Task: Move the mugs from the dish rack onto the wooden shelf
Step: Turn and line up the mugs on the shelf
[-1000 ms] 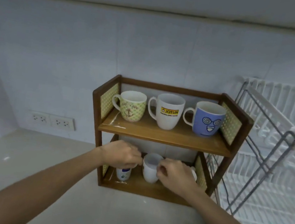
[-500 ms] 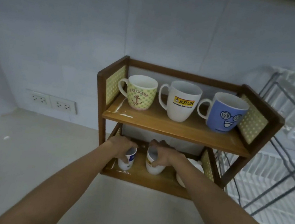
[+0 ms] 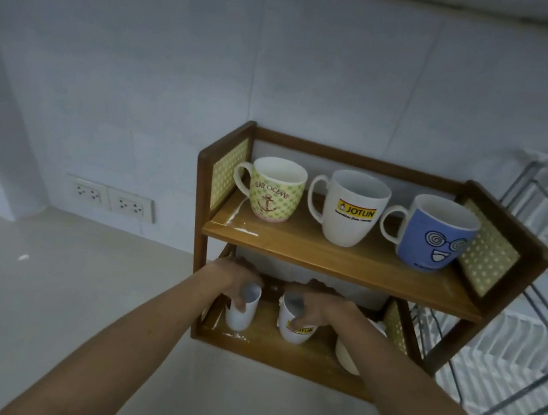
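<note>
The wooden shelf (image 3: 335, 261) has two levels. Its top board carries a green anchor mug (image 3: 276, 190), a white Jotun mug (image 3: 351, 210) and a blue face mug (image 3: 435, 234), all upright. On the lower board, my left hand (image 3: 234, 280) grips a small white mug (image 3: 242, 310) at its rim. My right hand (image 3: 317, 307) grips a second white mug with a yellow logo (image 3: 295, 329) beside it. A cream mug (image 3: 347, 356) sits further right, mostly hidden by my right forearm.
The white wire dish rack (image 3: 522, 341) with its grey metal frame stands right of the shelf. A double wall socket (image 3: 113, 199) is on the tiled wall at left. The pale countertop (image 3: 66, 285) spreads in front and to the left.
My hands have gone deeper under the top board with the two white mugs, which now rest further back on the lower board. The view has shifted left and down.
</note>
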